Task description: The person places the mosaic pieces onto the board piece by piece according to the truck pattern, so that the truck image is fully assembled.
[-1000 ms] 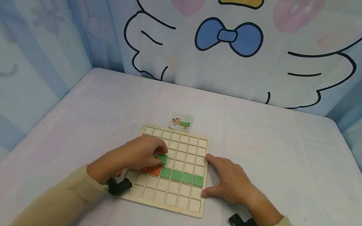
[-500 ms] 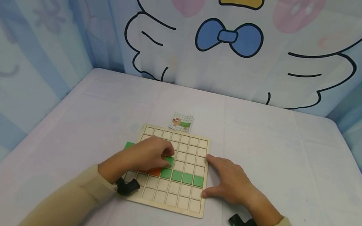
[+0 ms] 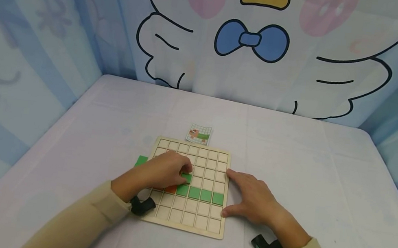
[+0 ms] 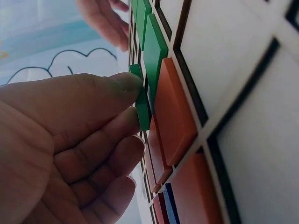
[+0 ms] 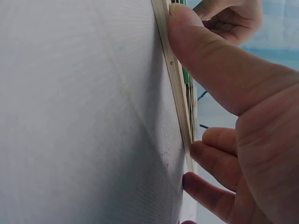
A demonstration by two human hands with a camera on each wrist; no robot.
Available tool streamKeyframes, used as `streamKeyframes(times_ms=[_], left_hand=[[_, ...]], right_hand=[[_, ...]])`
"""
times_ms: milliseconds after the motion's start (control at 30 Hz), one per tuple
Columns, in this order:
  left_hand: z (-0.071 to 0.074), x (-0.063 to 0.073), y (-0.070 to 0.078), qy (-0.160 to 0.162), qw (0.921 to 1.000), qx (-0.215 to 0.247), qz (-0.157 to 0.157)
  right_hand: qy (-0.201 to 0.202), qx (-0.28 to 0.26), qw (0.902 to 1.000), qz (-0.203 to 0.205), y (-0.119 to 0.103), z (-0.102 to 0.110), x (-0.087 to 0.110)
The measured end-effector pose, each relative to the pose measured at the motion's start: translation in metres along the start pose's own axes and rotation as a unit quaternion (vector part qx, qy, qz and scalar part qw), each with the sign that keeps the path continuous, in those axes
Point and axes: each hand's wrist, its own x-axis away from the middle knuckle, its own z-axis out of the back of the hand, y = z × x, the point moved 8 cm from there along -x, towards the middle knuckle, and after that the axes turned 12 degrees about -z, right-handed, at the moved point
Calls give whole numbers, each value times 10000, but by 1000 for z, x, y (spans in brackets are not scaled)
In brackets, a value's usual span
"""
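My left hand (image 3: 165, 169) pinches a green square tile (image 4: 143, 114) between thumb and forefinger, over the middle of a wooden grid board (image 3: 187, 230). In the left wrist view the tile is tilted on edge, close to the board's surface. A row of green tiles (image 3: 206, 195) lies in the grid just below it, with orange tiles (image 4: 174, 112) to their left, partly hidden by my left hand in the head view. At the board's right edge, my right hand (image 3: 257, 200) rests its thumb (image 5: 201, 44) and fingertips against the rim, fingers spread.
A small picture card (image 3: 199, 134) with a coloured grid pattern lies just beyond the board's far edge. More green (image 3: 141, 161) shows beside the board's left edge, behind my left wrist. The white-covered table (image 3: 308, 169) meets a cartoon-printed curtain (image 3: 248, 80) at the back.
My left hand has moved a little to the right with the green tile, then slightly lower over the grid. Green beside the board's left edge has come into view. My right hand stays put.
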Motion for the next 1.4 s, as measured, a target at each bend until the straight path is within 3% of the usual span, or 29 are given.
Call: streamKeyframes(times_ms=[800, 1167, 1400], left_hand=[[1, 1, -1, 95, 10000, -12, -14], [18, 16, -2, 342, 9992, 178, 48], [26, 34, -13, 519, 9982, 161, 236]], right_hand=[[46, 35, 10000, 49, 1, 0, 0], [35, 25, 10000, 25, 1, 0, -1], [75, 14, 10000, 54, 1, 1, 0]])
